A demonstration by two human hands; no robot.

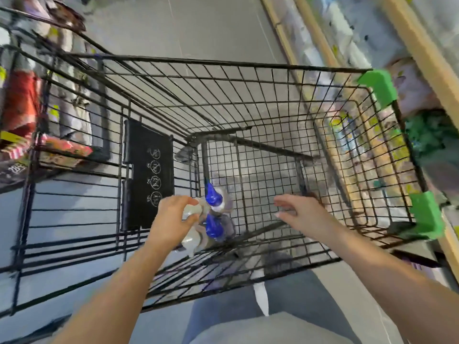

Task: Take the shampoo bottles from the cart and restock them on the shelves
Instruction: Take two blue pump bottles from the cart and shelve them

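A black wire shopping cart point(248, 95) is seen from above in a store aisle, its basket reached into by two bare arms. The left hand point(173, 219) is curled around a cluster of pale shampoo bottles point(196, 212) near the basket's left side, close to the corner nearest the person; two blue caps point(213, 197) stand out among them, though motion blur leaves the exact number of bottles unclear. The bottles appear to lie at or just above the wire floor of the basket, beside the black child-seat flap point(147, 175) printed with round warning symbols. The right hand point(300, 214) is held over the middle of the basket floor, fingers spread and relaxed, nothing gripped, well apart from the bottles. Green plastic bumpers point(377, 86) are fitted on the corners of the cart's right rim. Stocked shelves point(347, 33) with tan edging are seen running along the cart's right side, their goods too blurred to identify; more packaged goods, including a red pack point(21, 100), are seen past the left rim. Grey flooring point(198, 26) is visible beyond the far rim.
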